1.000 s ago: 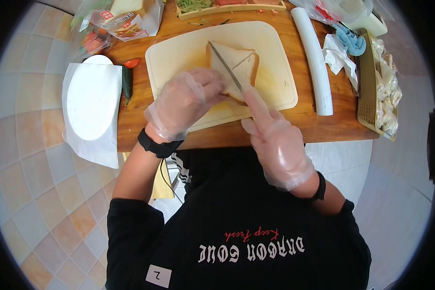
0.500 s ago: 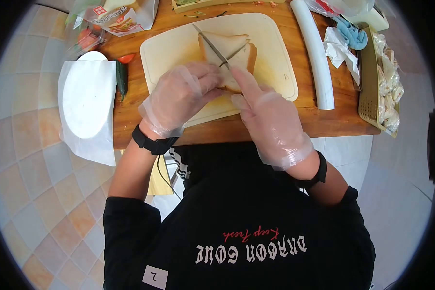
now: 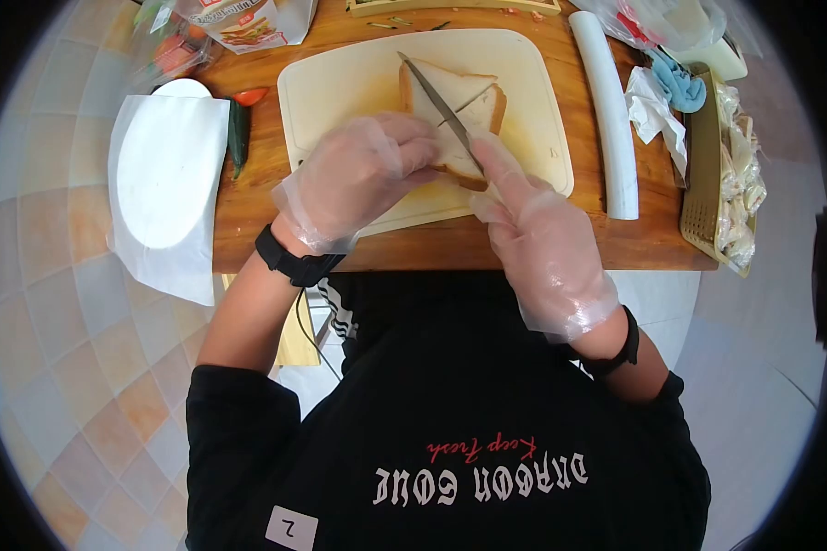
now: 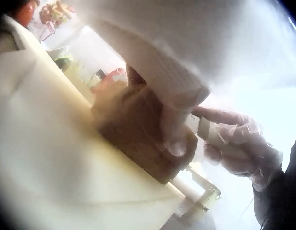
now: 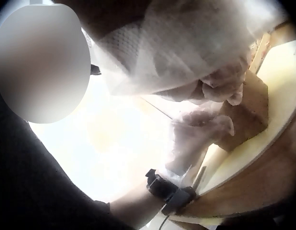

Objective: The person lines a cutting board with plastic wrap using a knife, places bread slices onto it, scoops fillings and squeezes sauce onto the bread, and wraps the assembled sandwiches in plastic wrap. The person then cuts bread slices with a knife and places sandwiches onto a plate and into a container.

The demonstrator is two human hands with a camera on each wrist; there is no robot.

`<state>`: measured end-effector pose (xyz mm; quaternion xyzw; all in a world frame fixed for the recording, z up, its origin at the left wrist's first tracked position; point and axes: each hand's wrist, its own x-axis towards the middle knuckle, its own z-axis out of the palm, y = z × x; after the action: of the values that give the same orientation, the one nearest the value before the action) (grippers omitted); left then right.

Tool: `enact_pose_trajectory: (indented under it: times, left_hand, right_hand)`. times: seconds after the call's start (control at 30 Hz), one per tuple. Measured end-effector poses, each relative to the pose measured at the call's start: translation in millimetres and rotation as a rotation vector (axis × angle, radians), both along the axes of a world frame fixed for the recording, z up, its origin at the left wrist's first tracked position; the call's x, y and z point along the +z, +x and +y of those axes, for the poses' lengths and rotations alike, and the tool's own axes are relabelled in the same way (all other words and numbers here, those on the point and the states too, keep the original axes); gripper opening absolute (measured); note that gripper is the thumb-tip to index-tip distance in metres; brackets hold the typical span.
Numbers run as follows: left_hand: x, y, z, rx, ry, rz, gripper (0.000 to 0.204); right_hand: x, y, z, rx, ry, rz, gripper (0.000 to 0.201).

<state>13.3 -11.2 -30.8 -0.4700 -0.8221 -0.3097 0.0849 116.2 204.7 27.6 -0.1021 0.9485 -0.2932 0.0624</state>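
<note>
A thick square of white sandwich bread [image 3: 478, 108] with a brown crust lies on the cream cutting board [image 3: 533, 119]. One diagonal slit shows in its top. My left hand [image 3: 363, 174], in a clear plastic glove, holds the bread's near left side, the thumb pressed on the crust [image 4: 133, 129] in the left wrist view. My right hand [image 3: 556, 248], gloved too, grips a knife [image 3: 441, 106] by its pale handle [image 4: 204, 128], the index finger stretched toward the blade. The blade lies diagonally over the bread, crossing the slit, its tip at the far left corner.
Left of the board are a white oval plate [image 3: 170, 174] on paper, a cucumber [image 3: 238, 138] and a bread bag [image 3: 253, 23]. On the right lie a long white roll [image 3: 606, 119], crumpled tissue [image 3: 651, 110], a blue cloth [image 3: 678, 83] and a basket [image 3: 698, 193] of wrapped items.
The knife slid forward past the bread's far corner, then drew back toward me along the same diagonal. My left hand keeps its hold on the bread. The whole head view shifted slightly.
</note>
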Motion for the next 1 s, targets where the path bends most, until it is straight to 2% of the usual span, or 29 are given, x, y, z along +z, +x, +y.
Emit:
enact_pose_trajectory:
  times: [0.07,0.13,0.2,0.27,0.37,0.43,0.57,0.63,0.83,1.0]
  left_hand:
    - [1,1,-1,-0.008,-0.031,-0.033,0.026]
    - [1,0,-3,-0.014,-0.045,-0.028,0.030]
    - [4,1,-4,-0.018,-0.057,-0.026,0.034]
    - [14,7,0,0.165,-0.061,0.154,0.042]
    - [9,9,3,0.156,-0.111,0.059,0.046]
    - [6,10,3,0.161,-0.102,0.031,0.046]
    - [4,14,3,0.187,-0.089,0.013,0.043]
    - [2,14,4,0.193,-0.104,0.010,0.042]
    - [1,15,4,0.204,-0.115,0.009,0.039]
    - [-1,14,4,0.205,-0.143,0.017,0.038]
  right_hand:
    - [2,0,0,-0.002,-0.009,0.001,0.063]
    - [7,-3,-6,-0.090,-0.023,-0.081,0.052]
    - [3,-2,-5,-0.095,-0.011,-0.075,0.052]
    - [4,-1,-4,-0.109,-0.002,-0.070,0.053]
    - [5,1,-4,-0.138,0.007,-0.121,0.054]
    - [1,2,0,-0.059,0.012,-0.052,0.064]
    - [1,0,1,-0.062,0.020,-0.042,0.065]
    - [5,-7,0,0.017,0.035,-0.016,0.066]
    - [11,-2,-2,-0.095,0.009,-0.131,0.055]
    - [7,-15,-5,-0.070,0.055,-0.146,0.056]
